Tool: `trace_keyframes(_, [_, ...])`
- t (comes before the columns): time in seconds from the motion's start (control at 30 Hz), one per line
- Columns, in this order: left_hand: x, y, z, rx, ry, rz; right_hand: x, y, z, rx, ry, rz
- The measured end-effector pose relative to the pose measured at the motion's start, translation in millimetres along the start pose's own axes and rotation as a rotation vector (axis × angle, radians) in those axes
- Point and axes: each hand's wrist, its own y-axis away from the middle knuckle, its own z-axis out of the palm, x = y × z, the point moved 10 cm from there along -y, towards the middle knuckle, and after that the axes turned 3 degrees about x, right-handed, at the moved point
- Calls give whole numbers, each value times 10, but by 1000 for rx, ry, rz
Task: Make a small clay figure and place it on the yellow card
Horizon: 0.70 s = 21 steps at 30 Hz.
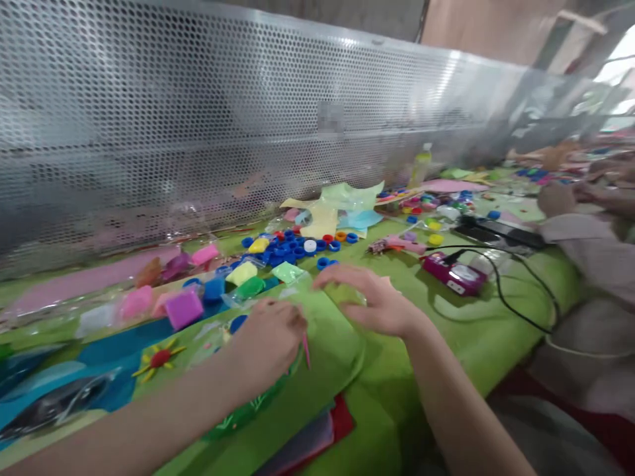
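My left hand [270, 334] is closed, with a thin pink stick [306, 352] poking down from its fingers. It is above a light green sheet [330, 330] and partly covers a green, clay-like shape [243, 411] there. At the sheet's right side my right hand [374, 301] is open, its fingers apart and bent, holding nothing. A yellow clay sun with a red middle [160, 359] lies to the left. Beyond my hands are a green clay packet [251, 288] and a pile of blue bottle caps [282, 251].
Purple clay [183, 309] and pink clay [136, 303] lie left. On the right, a purple box [454, 274] trails black cables [516, 307]. A yellow-green bottle [421, 165] stands by the perforated metal panel [248, 99]. Another person's sleeve [585, 244] shows at far right.
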Motion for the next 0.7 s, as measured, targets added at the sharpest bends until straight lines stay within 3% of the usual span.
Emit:
trace_keyframes(0.1, [378,-449,2,-13,-41,54,493,34,15,-12,168,149])
trace_keyframes(0.2, [509,-667,-34,26,-51,4,615,102,123,-48,253,171])
trace_keyframes(0.47, [357,-706,25,170,134,-125,357,19,144,-27,252,17])
trace_keyframes(0.7, [234,-452,-377,353,271,-137,-88,-92,151,-10,52,-231])
